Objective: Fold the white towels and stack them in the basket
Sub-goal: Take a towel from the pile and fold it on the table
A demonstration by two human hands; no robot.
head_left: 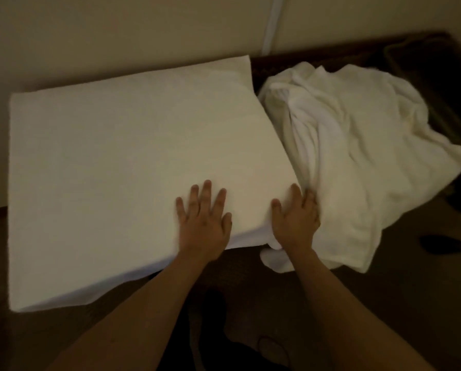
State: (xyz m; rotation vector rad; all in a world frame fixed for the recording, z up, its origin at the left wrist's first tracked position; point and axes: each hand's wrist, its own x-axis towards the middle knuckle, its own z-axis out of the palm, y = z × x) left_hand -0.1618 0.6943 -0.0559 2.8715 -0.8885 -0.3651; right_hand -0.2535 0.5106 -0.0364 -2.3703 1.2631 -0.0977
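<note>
Flat hands smooth a half-folded white towel [133, 167] on a dark table [264, 290].

Left hand [202, 226] and right hand [295, 223], fingers straight, press its five-o'clock corner; unfolded towels [357, 156] lie at three o'clock, dark basket [424, 84] at one. Next fold likely needs an edge gripped.

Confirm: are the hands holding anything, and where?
Nothing gripped. Left hand lies flat on the flat white folded towel; right hand presses flat at its right edge.

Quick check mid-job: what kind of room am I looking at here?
Probably a dim indoor laundry or bedroom corner, hard to say which. A flat towel and a crumpled towel pile lie on a dark table against a plain wall, with a dark basket at the far right.
</note>
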